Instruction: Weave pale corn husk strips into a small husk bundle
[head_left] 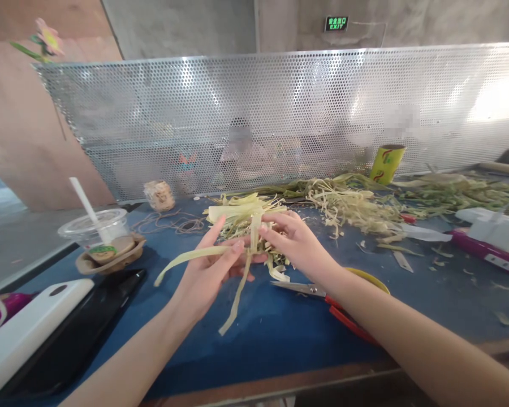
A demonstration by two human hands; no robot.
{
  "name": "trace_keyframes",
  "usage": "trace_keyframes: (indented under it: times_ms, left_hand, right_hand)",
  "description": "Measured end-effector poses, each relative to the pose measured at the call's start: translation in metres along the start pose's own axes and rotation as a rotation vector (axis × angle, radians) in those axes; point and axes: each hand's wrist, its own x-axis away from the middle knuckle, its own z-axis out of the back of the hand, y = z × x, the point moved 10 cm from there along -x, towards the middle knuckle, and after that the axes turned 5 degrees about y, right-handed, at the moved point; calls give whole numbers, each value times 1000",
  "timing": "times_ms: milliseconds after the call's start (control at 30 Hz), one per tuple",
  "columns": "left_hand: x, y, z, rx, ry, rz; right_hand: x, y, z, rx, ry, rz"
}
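Note:
Pale green leaf strips cross between my two hands above the blue table (275, 339). My left hand (214, 268) pinches the strips (254, 240) between thumb and fingers; one long end sticks out to the left and another hangs down toward the table. From the right, my right hand (294, 240) pinches the upright strip near the crossing. Just behind the hands lies a bundle of pale strips (237, 212). Scissors (314, 290) with red and yellow handles lie under my right forearm, which hides part of them.
At the left are a lidded cup with a straw (106, 234), a black tray-like object (76, 333) and a white device (38, 333). Loose strips (352, 206), a yellow-green tube (387, 164) and a purple item (487, 251) are at the right. A perforated metal screen (271, 113) stands behind.

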Motion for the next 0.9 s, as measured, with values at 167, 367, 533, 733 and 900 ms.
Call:
trace_keyframes:
  times_ms: [167,367,533,733,900]
  left_hand:
    - [0,12,9,-132,73,-129]
    - [5,22,12,-276,123,-226]
    - [9,32,16,-343,218,-278]
    - [10,47,22,-485,298,-444]
    - [6,39,14,-484,213,-373]
  right_hand:
    - [8,4,-28,-145,-267,-51]
    - [21,5,-47,-251,-434,-66]
    - [18,7,-45,-130,-413,-27]
    - [17,13,-43,-161,-382,-123]
    - [17,14,-43,-201,-372,-153]
